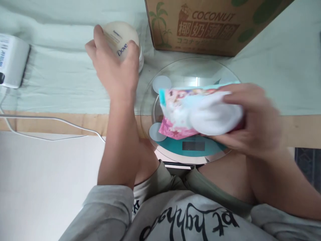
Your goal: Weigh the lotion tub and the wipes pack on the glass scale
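My left hand (114,65) is wrapped around a cream Dove bottle (122,40) standing on the pale green cloth at the back left. My right hand (250,120) grips a soft pink, white and blue packet (190,112) and holds it just over a round glass scale (173,72). The scale has a teal base with a dark display (193,146) near its front edge. The packet and hand are blurred, and I cannot tell whether the packet touches the glass.
A brown cardboard box (205,25) printed COCONUT stands behind the scale. A white device (11,60) with a cable (50,118) lies at the far left. The pale green cloth (57,87) covers a wooden-edged surface; my knees and grey sweatshirt fill the foreground.
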Motion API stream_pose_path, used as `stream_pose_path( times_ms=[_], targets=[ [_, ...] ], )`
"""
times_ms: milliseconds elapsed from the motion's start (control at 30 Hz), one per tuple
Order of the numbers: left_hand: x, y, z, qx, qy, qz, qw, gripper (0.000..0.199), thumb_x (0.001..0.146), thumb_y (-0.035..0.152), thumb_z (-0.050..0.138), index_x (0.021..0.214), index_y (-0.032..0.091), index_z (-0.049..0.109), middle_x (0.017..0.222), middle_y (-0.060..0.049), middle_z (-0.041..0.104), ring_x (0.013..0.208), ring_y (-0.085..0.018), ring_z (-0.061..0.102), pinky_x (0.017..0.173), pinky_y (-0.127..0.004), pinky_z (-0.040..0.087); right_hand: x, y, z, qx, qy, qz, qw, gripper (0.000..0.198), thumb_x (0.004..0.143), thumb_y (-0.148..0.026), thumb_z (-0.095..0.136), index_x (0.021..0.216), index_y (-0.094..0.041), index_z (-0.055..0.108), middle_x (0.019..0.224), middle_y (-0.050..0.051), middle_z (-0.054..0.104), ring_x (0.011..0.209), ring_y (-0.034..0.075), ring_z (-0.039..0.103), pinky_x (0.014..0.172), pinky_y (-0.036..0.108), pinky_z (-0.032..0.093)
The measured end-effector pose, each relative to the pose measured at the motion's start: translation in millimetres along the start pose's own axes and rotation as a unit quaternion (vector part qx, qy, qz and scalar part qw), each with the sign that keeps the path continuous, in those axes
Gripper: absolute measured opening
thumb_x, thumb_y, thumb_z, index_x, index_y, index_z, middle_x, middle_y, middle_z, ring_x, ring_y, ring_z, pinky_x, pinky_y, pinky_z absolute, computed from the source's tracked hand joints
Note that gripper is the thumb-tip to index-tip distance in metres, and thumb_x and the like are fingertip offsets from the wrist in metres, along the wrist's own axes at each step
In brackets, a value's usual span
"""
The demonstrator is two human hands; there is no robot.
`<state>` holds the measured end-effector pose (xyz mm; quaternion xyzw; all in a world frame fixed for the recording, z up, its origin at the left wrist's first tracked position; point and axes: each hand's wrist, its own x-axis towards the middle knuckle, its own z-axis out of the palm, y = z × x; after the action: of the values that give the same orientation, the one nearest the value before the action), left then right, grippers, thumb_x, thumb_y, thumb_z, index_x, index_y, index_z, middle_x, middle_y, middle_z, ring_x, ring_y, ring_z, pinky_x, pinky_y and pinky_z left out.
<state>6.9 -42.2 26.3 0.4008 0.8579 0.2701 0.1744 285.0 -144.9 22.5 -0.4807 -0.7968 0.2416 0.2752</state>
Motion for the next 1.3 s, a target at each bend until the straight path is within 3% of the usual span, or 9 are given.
stream_pose_path(
  times_ms=[100,267,333,467,667,800,933,1100,1300],
  targets=[
    [2.6,-7.9,-2.9,-0.011,-0.016,0.03,0.999,0.071,0.095,0.018,0.07,0.159,0.018,0.039,0.158,-0.008,0.048,0.163,-0.023,0.039,0.149,-0.044,0.024,5.7,-3.2,2.0,-0.013,-0.028,-0.093,0.995,0.062,0.1,-0.066,0.064,0.152,-0.036,0.047,0.148,0.005,0.062,0.141,0.027,0.064,0.116,0.055,0.057],
    [-7.4,-20.3,-9.5,-0.077,-0.041,0.113,0.99,0.058,0.105,0.057,0.059,0.155,0.031,0.042,0.156,-0.006,0.051,0.174,-0.035,0.017,0.146,-0.066,0.024,4.5,13.0,-1.3,-0.009,-0.018,-0.12,0.993,0.086,0.099,-0.081,0.052,0.162,-0.024,0.04,0.161,0.016,0.049,0.156,0.038,0.049,0.129,0.068,0.045],
    [-17.5,-20.2,-10.2,-0.076,-0.067,0.149,0.984,0.059,0.105,0.062,0.058,0.153,0.031,0.046,0.154,-0.007,0.055,0.173,-0.036,0.022,0.144,-0.065,0.03,3.5,16.0,1.1,-0.033,-0.024,-0.124,0.991,0.08,0.1,-0.073,0.056,0.161,-0.023,0.042,0.157,0.014,0.054,0.153,0.034,0.053,0.13,0.062,0.046],
    [-40.7,-12.9,-8.7,-0.075,-0.124,0.222,0.964,0.053,0.104,0.062,0.059,0.147,0.03,0.055,0.142,-0.008,0.064,0.165,-0.034,0.038,0.135,-0.059,0.045,2.6,9.4,8.2,-0.09,0.024,-0.121,0.988,0.074,0.096,-0.06,0.064,0.154,-0.017,0.047,0.144,0.015,0.063,0.134,0.03,0.065,0.111,0.051,0.057],
    [-71.1,4.1,-1.5,-0.067,-0.209,0.333,0.917,0.039,0.103,0.058,0.062,0.128,0.029,0.067,0.117,-0.008,0.074,0.141,-0.031,0.062,0.113,-0.049,0.059,0.6,5.2,10.1,-0.044,0.032,-0.088,0.995,0.081,0.104,-0.078,0.043,0.158,-0.019,0.043,0.15,0.016,0.057,0.143,0.031,0.059,0.118,0.054,0.052],
    [-81.8,14.1,3.7,-0.065,-0.268,0.397,0.876,0.027,0.104,0.048,0.058,0.104,0.025,0.072,0.099,-0.006,0.076,0.106,-0.027,0.073,0.091,-0.044,0.057,-0.9,15.5,14.1,-0.034,0.034,-0.097,0.994,0.061,0.112,-0.06,0.033,0.156,-0.021,0.05,0.157,0.013,0.053,0.149,0.028,0.056,0.123,0.053,0.051],
    [-85.2,18.5,6.9,-0.086,-0.275,0.413,0.864,0.023,0.101,0.033,0.053,0.094,0.021,0.072,0.092,-0.005,0.077,0.086,-0.023,0.07,0.079,-0.042,0.049,0.4,21.8,20.7,-0.033,0.058,-0.087,0.994,0.055,0.112,-0.054,0.04,0.154,-0.021,0.055,0.155,0.01,0.057,0.146,0.023,0.058,0.126,0.049,0.051],
    [-80.0,15.2,11.9,-0.069,-0.263,0.415,0.868,0.02,0.101,0.031,0.058,0.095,0.019,0.072,0.09,-0.004,0.074,0.086,-0.02,0.068,0.079,-0.038,0.048,3.5,25.0,20.6,-0.014,0.045,-0.107,0.993,0.057,0.111,-0.056,0.041,0.156,-0.023,0.054,0.152,0.009,0.058,0.141,0.022,0.061,0.123,0.047,0.054],
    [-32.4,2.5,13.9,0.008,-0.171,0.483,0.859,0.034,0.107,0.053,0.057,0.097,0.021,0.066,0.092,-0.003,0.066,0.134,-0.02,0.06,0.116,-0.039,0.053,1.0,22.9,19.5,-0.005,0.043,-0.092,0.995,0.07,0.109,-0.071,0.034,0.16,-0.024,0.047,0.153,0.012,0.055,0.144,0.026,0.057,0.123,0.051,0.051]
  ],
)
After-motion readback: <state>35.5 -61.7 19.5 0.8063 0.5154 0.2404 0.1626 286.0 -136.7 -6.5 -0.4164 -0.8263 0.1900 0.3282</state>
